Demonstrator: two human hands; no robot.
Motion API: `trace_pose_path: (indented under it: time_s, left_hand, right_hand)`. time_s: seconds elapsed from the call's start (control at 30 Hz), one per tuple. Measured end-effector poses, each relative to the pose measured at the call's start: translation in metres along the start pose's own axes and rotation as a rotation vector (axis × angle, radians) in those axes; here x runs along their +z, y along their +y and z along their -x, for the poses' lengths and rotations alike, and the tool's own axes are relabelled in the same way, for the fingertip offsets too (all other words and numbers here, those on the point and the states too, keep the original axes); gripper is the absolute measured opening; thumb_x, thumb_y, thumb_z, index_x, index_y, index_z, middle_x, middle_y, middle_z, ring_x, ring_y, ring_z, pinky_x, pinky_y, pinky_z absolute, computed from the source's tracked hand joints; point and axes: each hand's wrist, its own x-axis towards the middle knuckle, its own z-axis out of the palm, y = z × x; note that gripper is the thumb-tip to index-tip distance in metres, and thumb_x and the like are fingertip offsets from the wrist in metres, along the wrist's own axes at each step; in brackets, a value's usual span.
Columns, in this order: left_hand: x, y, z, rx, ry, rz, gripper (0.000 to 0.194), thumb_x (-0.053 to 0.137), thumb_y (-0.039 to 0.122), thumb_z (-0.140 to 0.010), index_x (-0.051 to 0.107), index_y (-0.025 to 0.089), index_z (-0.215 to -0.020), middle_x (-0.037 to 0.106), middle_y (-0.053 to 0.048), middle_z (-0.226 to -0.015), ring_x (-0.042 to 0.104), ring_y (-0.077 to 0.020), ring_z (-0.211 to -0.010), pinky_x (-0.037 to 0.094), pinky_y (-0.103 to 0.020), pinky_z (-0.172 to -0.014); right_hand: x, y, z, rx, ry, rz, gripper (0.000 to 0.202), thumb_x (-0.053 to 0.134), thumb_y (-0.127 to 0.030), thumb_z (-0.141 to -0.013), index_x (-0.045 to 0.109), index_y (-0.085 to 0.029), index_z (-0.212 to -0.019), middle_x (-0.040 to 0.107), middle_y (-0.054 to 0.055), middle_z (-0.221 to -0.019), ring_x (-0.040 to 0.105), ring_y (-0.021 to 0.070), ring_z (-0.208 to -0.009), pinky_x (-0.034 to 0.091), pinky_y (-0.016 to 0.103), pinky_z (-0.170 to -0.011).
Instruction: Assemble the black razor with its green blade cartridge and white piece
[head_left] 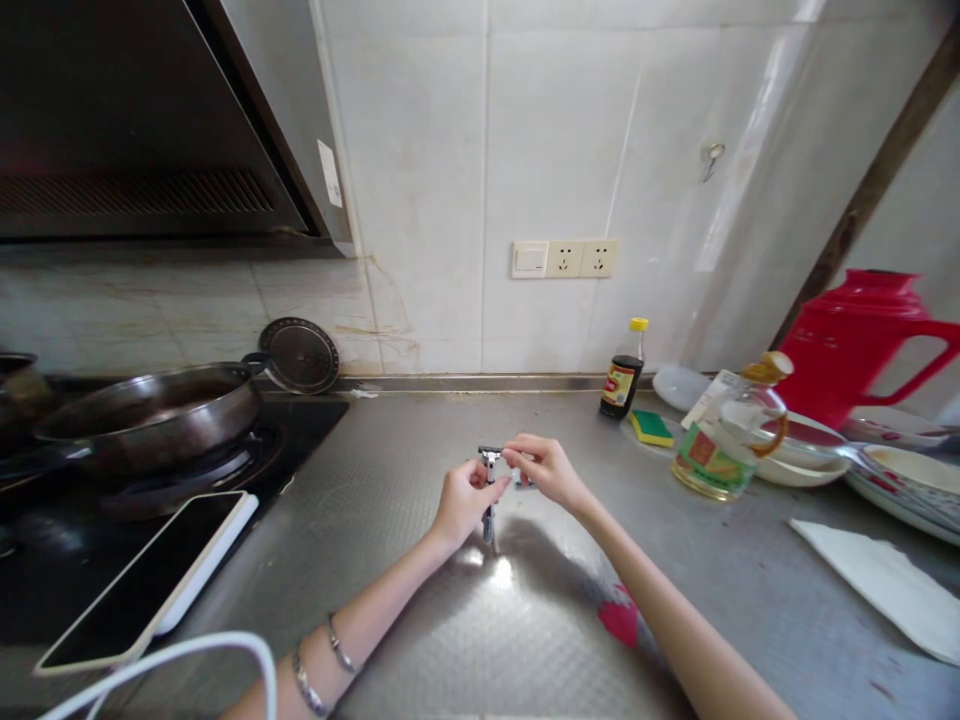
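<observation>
Grip: left hand (463, 505) closed round razor (488, 525) handle, likely steadying it | right hand (551, 470) fingers bunched at its head, hold too small to tell | above table (420, 430)

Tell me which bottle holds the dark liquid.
The yellow-capped bottle beside the sponge, against the wall side; the other bottle, green-labelled, is see-through with no dark liquid.

Faced a tiled wall (420, 150), pale and glossy, stained brown in places towards the left. Bore a cream socket panel (565, 259) and a small hook (712, 160). Had a dark range hood (135, 120) at upper left, a slanting brown strip (859, 215) at right. Caught bright glare on a textured metal countertop (405, 440) below.
</observation>
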Motion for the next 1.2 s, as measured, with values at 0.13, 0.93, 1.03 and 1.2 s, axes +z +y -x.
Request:
trace_pose_path:
  time_s: [0.13, 0.93, 1.03, 1.2]
  left_hand:
    - [-0.001, -0.001, -0.001, -0.048, -0.037, 0.058, 0.040, 0.066, 0.048, -0.062, 0.039, 0.018, -0.059, 0.050, 0.005, -0.046, 0.043, -0.0072, -0.035, 0.032, -0.018, -0.033]
    - [-0.007, 0.008, -0.005, -0.112, 0.002, 0.082, 0.033, 0.068, 0.041, -0.062, 0.048, 0.015, -0.063, 0.055, 0.003, -0.049, 0.048, -0.0086, -0.037, 0.036, -0.018, -0.034]
    - [-0.011, 0.009, -0.009, -0.158, -0.022, 0.146, 0.033, 0.066, 0.044, -0.065, 0.055, 0.013, -0.071, 0.062, -0.001, -0.058, 0.058, -0.0126, -0.045, 0.043, -0.021, -0.040]
    - [-0.016, 0.005, -0.016, -0.140, -0.008, 0.232, 0.036, 0.059, 0.045, -0.073, 0.061, 0.012, -0.086, 0.069, -0.010, -0.081, 0.066, -0.0201, -0.075, 0.051, -0.028, -0.062]
  right_hand:
    - [-0.001, -0.002, 0.000, 0.007, -0.009, -0.022, 0.035, 0.051, -0.046, -0.080, 0.064, -0.015, -0.070, 0.052, 0.001, -0.066, 0.047, 0.0064, -0.043, 0.039, 0.020, -0.039]
    - [-0.002, 0.007, -0.003, 0.143, 0.054, -0.057, 0.035, 0.056, -0.045, -0.076, 0.067, -0.012, -0.075, 0.055, 0.001, -0.063, 0.050, 0.0072, -0.047, 0.042, 0.017, -0.038]
    - [-0.002, 0.011, -0.004, 0.200, 0.082, -0.049, 0.043, 0.050, -0.050, -0.078, 0.066, -0.011, -0.072, 0.054, 0.001, -0.058, 0.048, 0.0074, -0.045, 0.042, 0.017, -0.038]
    - [0.003, 0.012, -0.002, 0.259, 0.059, -0.013, 0.048, 0.046, -0.053, -0.079, 0.065, -0.010, -0.068, 0.053, 0.001, -0.053, 0.047, 0.0073, -0.043, 0.039, 0.016, -0.036]
